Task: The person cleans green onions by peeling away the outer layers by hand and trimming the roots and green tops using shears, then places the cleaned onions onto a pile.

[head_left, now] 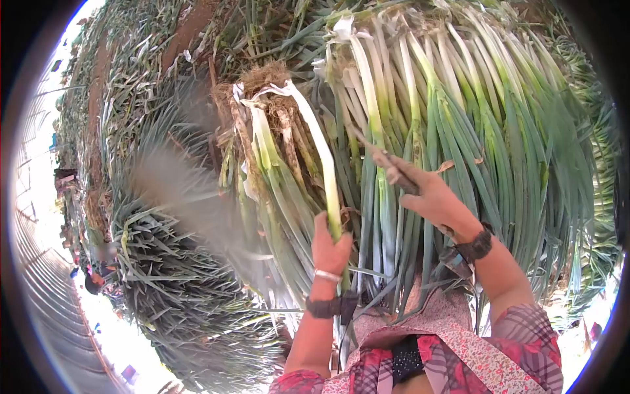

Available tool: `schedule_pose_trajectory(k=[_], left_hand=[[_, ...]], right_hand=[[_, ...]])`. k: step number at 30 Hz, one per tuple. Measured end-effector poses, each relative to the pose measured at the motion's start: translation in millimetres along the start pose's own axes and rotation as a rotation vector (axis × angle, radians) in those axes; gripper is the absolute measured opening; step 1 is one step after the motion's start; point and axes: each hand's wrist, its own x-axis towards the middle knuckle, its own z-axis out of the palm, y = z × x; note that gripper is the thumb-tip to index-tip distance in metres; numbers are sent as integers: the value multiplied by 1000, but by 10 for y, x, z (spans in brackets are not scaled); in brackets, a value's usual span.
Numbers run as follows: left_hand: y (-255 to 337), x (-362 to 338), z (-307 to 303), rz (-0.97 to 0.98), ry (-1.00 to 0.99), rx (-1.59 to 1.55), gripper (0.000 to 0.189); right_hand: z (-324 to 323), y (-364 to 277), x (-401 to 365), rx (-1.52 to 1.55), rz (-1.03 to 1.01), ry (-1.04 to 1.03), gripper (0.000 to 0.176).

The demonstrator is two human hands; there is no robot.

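Scallion stalk (pixel 323 157): one, held upright-ish in front of the big trimmed heap (pixel 459 98), white shaft running up and left to a peeled, curling skin and a tuft of roots at the top, and green lower down where it is gripped. Hands: two. Left hand (pixel 330 248) has its fingers closed tight around the stalk's green part, just left of the heap's lower edge. Right hand (pixel 430 197) lies against the heap's face, fingers curled round one thin dark tool (pixel 384 161) that points up and left; it looks like a blade, but is too blurred to say for sure. Wrists: two dark bands, one each (pixel 323 306) (pixel 476 248), plus one pale bangle (pixel 326 275) on the left. Heaps: three. The trimmed heap has clean white shafts and long green leaves hanging down, far too many stalks to count. Left of it, touching, is an untrimmed bundle (pixel 252 144) with brown, earthy roots and dry skins. Further left and lower is a darker leaf pile (pixel 177 289). A grey smear (pixel 174 184) left of the heap hides part of that pile; cannot tell what it is. Patterned pink clothing (pixel 459 354) sits below the heap.
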Motion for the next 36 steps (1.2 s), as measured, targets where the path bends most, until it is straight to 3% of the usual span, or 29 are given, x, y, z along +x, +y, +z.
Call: schedule_pose_trajectory(k=[1, 5, 7, 11, 12, 14, 16, 17, 18, 19, 20, 21, 23, 25, 26, 29, 31, 34, 36], left_hand=[[-105, -140, -91, 31, 11, -39, 56], [-325, -603, -443, 6, -50, -143, 60], [-57, -749, -498, -115, -59, -494, 61], [24, -875, -516, -71, -49, -603, 63], [96, -871, -527, -52, -12, -581, 63], [247, -855, -535, -18, 26, -537, 61], [366, -810, -583, 89, 8, -465, 57], [431, -771, -610, 191, 54, -276, 58], [493, -677, -597, 358, 112, -174, 59], [560, -549, -564, 526, 172, -73, 61], [638, -424, -485, 517, 184, -164, 60], [723, -270, -388, 511, 199, -261, 60], [798, 109, -187, 540, 218, -140, 58], [738, 437, 85, 522, 180, -257, 56], [680, 584, 226, 491, 185, -260, 54], [422, 936, 575, 460, 178, -222, 51], [298, 1019, 686, 203, 47, -282, 51], [271, 981, 594, 151, 104, -240, 55], [301, 993, 497, 129, 105, -201, 57]], right_hand=[[51, -37, 49, -36, 86, -95, 71], [621, 81, 371, -275, -247, -144, 75], [786, -55, 568, -290, -385, -102, 76], [584, -586, 900, -274, -614, -14, 67], [456, -772, 940, -343, -573, -81, 63], [363, -990, 1069, -293, -613, 168, 43], [-39, -1485, 886, -297, -634, 353, 38], [-186, -1563, 855, -275, -782, 475, 43], [-297, -1631, 693, -181, -778, 423, 52], [-406, -1699, 531, -84, -771, 372, 62], [-515, -1766, 368, 12, -762, 323, 72], [-606, -1618, 297, -108, -660, 375, 68], [-773, -1095, 215, -319, -393, 430, 58], [-864, -503, -146, -491, -295, 291, 64], [-860, -352, -393, -465, -135, 209, 65], [-803, -29, -917, -510, 8, 70, 67], [-803, -41, -1029, -493, 316, -126, 66], [-727, 254, -942, -521, 152, -149, 69], [-780, 161, -761, -487, 188, -123, 67]])
